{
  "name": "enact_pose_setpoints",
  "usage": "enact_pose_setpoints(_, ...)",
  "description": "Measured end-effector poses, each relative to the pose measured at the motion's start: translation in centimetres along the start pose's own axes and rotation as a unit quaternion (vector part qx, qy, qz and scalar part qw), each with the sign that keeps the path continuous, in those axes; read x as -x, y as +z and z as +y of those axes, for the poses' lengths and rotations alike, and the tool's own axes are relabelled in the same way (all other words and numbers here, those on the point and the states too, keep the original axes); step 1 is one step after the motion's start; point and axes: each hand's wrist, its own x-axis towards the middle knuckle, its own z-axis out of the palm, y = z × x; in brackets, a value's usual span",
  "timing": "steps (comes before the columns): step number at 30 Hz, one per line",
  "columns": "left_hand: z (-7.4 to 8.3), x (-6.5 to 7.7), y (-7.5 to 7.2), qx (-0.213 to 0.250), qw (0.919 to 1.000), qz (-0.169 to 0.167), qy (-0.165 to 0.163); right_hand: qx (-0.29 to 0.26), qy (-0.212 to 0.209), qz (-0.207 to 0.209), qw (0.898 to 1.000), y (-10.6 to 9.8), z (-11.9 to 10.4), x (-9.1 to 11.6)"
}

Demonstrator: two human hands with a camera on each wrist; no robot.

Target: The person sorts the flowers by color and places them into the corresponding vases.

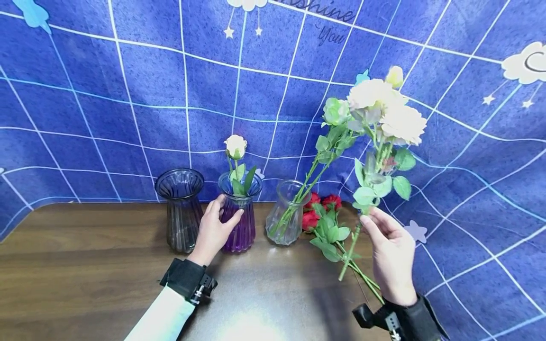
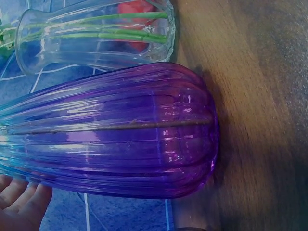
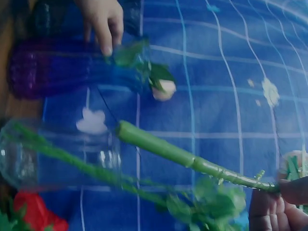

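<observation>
Head view: the right hand (image 1: 392,253) pinches the white flowers (image 1: 392,113) by their green stem (image 1: 350,251), which slants down and left. The clear vase (image 1: 285,232) stands left of it; farther left, the left hand (image 1: 212,229) grips the purple vase (image 1: 240,232).

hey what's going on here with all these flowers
A person is handling flowers and glass vases at a wooden table. Their right hand holds a bunch of white flowers up by the stem, while their left hand holds the purple vase near its neck. That vase has a white rose in it. The clear vase holds green stems, the dark vase shows no flowers, and red roses lie on the right.
</observation>
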Motion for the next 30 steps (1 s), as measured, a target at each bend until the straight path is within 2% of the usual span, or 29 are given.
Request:
enact_pose_setpoints(6, -0.2, -0.1, 0.2, 0.001, 0.9999, 0.005, 0.01, -0.032, -0.021, -0.039, 0.998, 3.3, -0.1, -0.6)
enact_pose_setpoints(11, -0.3, 0.0, 0.1, -0.001, 0.9997, 0.009, 0.023, -0.011, -0.046, -0.061, 0.997, 5.7, -0.3, -1.6)
enact_pose_setpoints(15, -0.3, 0.1, 0.1, -0.004, 0.9998, 0.006, 0.018, -0.01, -0.067, -0.066, 0.996, 7.5, -0.6, -2.4)
enact_pose_setpoints(21, -0.3, 0.3, 0.0, 0.0, 0.9998, 0.007, 0.017, -0.046, -0.091, -0.078, 0.992, 10.5, -0.9, -3.3)
enact_pose_setpoints(30, -0.3, 0.2, 0.0, -0.007, 0.9999, 0.004, 0.015, -0.067, -0.13, -0.077, 0.986, 14.8, -0.4, -4.4)
